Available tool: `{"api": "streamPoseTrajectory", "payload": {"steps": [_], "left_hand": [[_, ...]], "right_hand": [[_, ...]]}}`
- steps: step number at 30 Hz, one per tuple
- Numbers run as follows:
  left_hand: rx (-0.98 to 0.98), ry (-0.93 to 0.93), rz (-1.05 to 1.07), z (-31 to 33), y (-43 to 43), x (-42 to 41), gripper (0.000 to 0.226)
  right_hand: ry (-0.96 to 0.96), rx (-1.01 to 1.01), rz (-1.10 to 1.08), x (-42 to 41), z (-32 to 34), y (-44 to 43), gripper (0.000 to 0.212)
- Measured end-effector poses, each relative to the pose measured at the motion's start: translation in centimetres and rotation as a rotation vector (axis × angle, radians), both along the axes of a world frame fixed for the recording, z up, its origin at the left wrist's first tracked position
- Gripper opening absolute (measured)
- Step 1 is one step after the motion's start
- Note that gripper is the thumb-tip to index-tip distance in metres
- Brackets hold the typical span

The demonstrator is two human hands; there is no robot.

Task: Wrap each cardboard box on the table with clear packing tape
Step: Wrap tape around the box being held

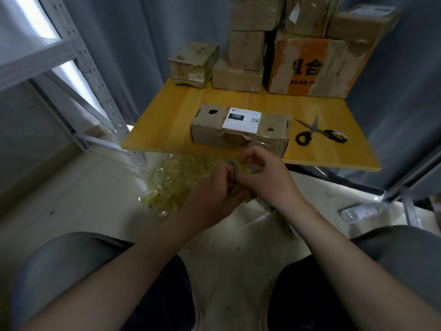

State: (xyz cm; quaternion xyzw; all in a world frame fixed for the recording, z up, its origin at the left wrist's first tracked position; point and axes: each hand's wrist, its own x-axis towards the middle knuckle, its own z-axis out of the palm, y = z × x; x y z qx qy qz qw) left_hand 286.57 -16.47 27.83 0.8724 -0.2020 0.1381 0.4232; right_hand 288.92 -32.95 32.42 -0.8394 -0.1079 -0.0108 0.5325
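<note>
The tape roll point(243, 168) is held in the air just in front of the near edge of the table point(167, 130), between the two hands and lower than the table top. It is grasped by the left hand point(214, 189), whose fingers are curled around its side, and it is pinched from above by the right hand point(265, 177), with the thumb and the forefinger bent into a ring; the exact place of the pinch is blurred. The cardboard box point(238, 136) with a white label marked 220 is placed on the table close to the near edge, just behind the hands and not touched by them. A pair of scissors point(319, 134) is laid open to the right of this box. More stacked boxes point(307, 65) are kept at the far side of the table. A heap of crumpled clear film point(171, 185) is seen on the floor at the left, and a plastic bottle point(362, 211) is lying on the floor at the right.
</note>
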Motion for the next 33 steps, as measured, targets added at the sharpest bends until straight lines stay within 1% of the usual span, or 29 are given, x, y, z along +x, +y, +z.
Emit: {"api": "streamPoseTrajectory", "payload": {"steps": [2,7,10,16,19,22,27,30,33], "left_hand": [[-0.006,-0.022,-0.001,0.0,-0.1,0.1,0.055],[0.002,-0.098,-0.025,0.7,-0.7,-0.3,0.044],[0.022,-0.126,-0.02,0.7,-1.1,-0.5,0.042],[-0.037,-0.172,-0.036,1.2,-1.6,-0.5,0.04],[-0.044,-0.178,-0.009,1.3,-1.6,-0.3,0.039],[-0.031,-0.191,0.0,1.3,-1.6,-0.3,0.039],[-0.007,-0.185,-0.003,1.1,-1.7,-0.5,0.039],[-0.036,-0.164,-0.007,1.4,-1.6,-0.4,0.037],[-0.04,-0.18,-0.014,1.7,-1.6,-0.4,0.037]], "right_hand": [[0.005,0.044,-0.01,0.0,-0.1,0.0,0.021],[-0.024,0.128,-0.031,-0.3,-0.5,-0.6,0.022],[-0.06,0.14,-0.062,-0.7,-0.6,-1.0,0.024],[-0.095,0.151,-0.059,-1.2,-1.0,-0.9,0.023],[-0.078,0.173,-0.059,-1.0,-1.0,-1.1,0.021],[-0.075,0.182,-0.053,-0.9,-0.8,-1.3,0.027],[-0.077,0.192,-0.057,-1.0,-0.8,-1.3,0.022],[-0.065,0.229,-0.067,-1.1,-0.8,-1.3,0.02],[-0.073,0.236,-0.071,-1.3,-0.7,-1.1,0.016]]}}
